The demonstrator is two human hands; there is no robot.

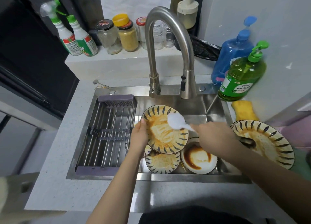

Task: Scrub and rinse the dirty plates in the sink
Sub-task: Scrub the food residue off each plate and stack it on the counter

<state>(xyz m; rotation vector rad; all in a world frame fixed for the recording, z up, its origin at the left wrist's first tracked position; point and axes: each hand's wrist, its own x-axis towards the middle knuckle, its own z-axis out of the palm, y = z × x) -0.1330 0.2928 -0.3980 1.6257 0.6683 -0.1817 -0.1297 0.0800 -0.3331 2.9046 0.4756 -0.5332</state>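
Gripping patterned plate rim, left hand, right hand holding white spoon

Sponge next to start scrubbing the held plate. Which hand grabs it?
Probably right. The sponge lies on the sink's right edge, on that side. The right hand holds only a white spoon and could drop it; the left hand grips the plate.

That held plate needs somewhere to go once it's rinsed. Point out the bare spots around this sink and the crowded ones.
Free: the drying rack over the sink's left side, and the counter strip left of it. Crowded: the basin floor under the held plate, with stacked plates and a white dish; the right rim, with another dirty plate and the sponge.
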